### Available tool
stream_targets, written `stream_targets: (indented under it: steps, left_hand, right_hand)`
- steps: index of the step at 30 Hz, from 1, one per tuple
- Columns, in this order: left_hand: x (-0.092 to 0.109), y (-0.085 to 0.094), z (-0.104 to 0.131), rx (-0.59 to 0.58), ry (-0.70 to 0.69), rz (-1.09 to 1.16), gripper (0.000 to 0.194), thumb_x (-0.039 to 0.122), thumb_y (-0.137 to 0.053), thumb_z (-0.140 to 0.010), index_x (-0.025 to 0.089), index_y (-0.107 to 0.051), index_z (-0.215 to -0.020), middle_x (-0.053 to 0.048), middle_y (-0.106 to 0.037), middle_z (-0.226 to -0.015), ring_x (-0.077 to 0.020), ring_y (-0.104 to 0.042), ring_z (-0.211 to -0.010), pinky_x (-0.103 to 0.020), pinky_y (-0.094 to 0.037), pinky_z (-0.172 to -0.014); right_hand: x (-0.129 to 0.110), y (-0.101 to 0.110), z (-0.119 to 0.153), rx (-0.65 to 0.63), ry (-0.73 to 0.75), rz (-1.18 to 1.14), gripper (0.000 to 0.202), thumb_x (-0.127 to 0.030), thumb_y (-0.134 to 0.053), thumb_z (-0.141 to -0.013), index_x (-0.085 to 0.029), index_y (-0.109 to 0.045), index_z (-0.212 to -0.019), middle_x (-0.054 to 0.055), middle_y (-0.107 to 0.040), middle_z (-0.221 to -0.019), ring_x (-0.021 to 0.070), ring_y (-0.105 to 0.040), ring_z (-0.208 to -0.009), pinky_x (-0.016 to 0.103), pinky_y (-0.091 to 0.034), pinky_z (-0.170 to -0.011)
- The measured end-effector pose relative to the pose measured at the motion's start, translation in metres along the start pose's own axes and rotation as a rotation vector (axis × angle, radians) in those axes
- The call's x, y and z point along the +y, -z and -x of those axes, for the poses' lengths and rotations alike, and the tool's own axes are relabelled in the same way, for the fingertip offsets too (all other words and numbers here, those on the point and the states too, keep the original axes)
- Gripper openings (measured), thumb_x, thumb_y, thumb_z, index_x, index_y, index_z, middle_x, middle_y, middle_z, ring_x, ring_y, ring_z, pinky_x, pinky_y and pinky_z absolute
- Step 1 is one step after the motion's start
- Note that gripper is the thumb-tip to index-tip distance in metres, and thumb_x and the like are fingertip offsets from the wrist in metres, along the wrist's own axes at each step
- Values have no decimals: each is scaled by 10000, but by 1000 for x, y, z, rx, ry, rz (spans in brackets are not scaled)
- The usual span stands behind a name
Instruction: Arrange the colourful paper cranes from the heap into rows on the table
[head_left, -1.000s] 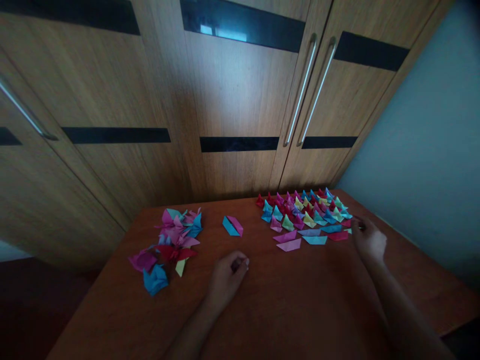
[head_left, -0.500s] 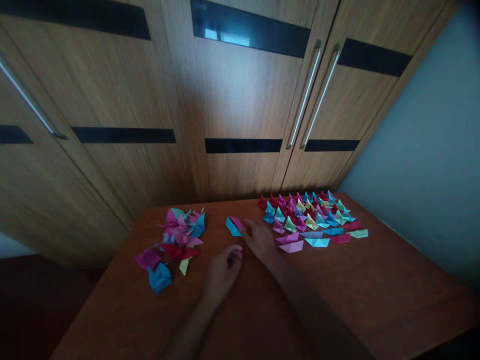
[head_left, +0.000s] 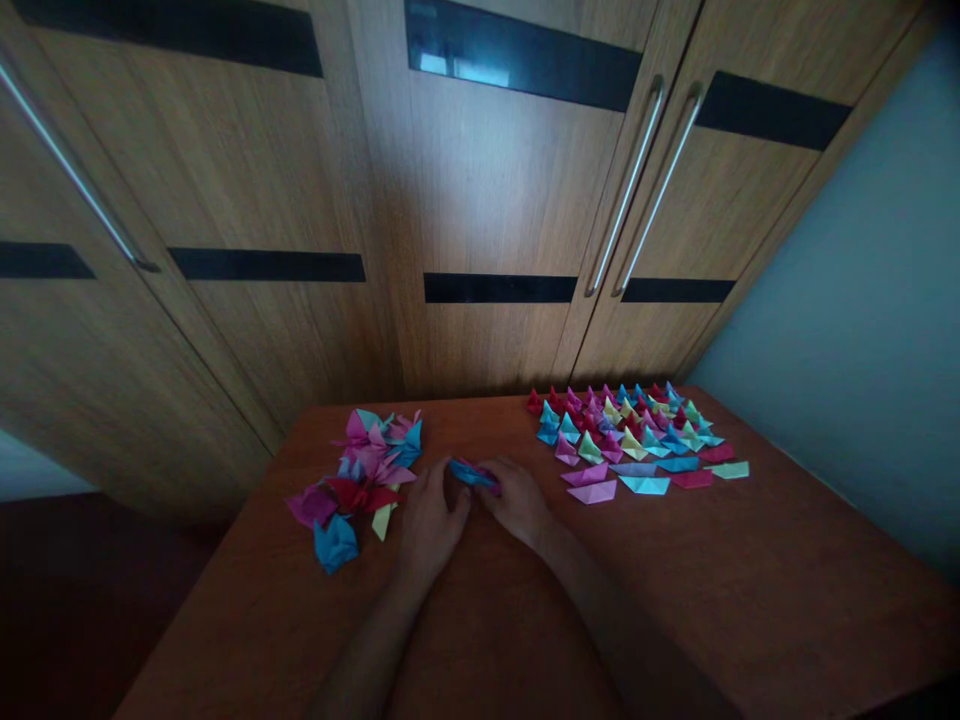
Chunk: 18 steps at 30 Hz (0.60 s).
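Observation:
A blue and pink folded paper piece (head_left: 472, 474) is between my two hands, above the middle of the brown table (head_left: 495, 600). My right hand (head_left: 516, 500) grips its right end between thumb and fingers. At its left end, my left hand (head_left: 433, 518) has its thumb and fingers apart, the fingertips close to the paper; no grip shows there. Left of my left hand lies a loose pile of folded papers (head_left: 367, 465) in pink, red, blue and yellow. Rows of small paper boats (head_left: 600, 425) stand at the back right, with flatter folded pieces (head_left: 643, 485) in front of them.
Behind the table rises a wooden cabinet (head_left: 495, 200) with dark strips and long metal handles (head_left: 626, 190). A pale wall (head_left: 840, 320) stands on the right. A separate blue folded paper (head_left: 335, 543) lies at the front of the left pile.
The blue and pink paper has turned and come nearer between my hands. My left hand has moved up beside it, its fingers spreading. The view has shifted slightly.

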<state>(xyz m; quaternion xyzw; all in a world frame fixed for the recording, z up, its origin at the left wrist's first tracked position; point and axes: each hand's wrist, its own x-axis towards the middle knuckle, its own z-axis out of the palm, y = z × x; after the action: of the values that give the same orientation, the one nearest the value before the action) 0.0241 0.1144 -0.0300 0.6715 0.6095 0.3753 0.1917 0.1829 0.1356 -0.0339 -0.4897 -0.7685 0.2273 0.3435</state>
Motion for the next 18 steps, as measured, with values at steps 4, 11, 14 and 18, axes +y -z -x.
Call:
stream_targets:
  steps: [4,11,14,18]
  left_hand:
    - [5,3,0,-27,0,122,474,271,-611,-763,201,-525,-1224,-96,-589,-1236,-269,-531,-1168,-432,-389,-1003]
    - [14,7,-1,-132,74,351,237,302,-629,-740,210,-657,-956,-22,-716,-873,-211,-662,-807,-331,-510,-770]
    - [14,6,-1,-157,99,416,262,323,-633,-735,188,-658,-959,-44,-721,-918,-219,-662,-868,-318,-504,-783]
    - [15,6,-2,-198,135,470,224,360,-619,-740,180,-687,-856,-36,-715,-824,-216,-656,-794,-295,-493,-717]
  right_hand:
    - [-2,11,13,40,-21,-193,171,-163,-599,-757,-211,-669,-906,28,-642,-867,171,-591,-788,274,-457,-702]
    - [-4,27,26,62,-244,-591,219,-278,-702,-695,-222,-671,-905,13,-668,-894,185,-603,-813,291,-473,-720]
    - [-4,30,27,100,-316,-805,299,-303,-747,-667,-217,-665,-941,3,-670,-825,163,-597,-739,275,-465,-676]
    - [1,27,25,162,-384,-992,284,-377,-747,-676,-186,-672,-873,12,-657,-735,148,-587,-691,253,-448,-621]
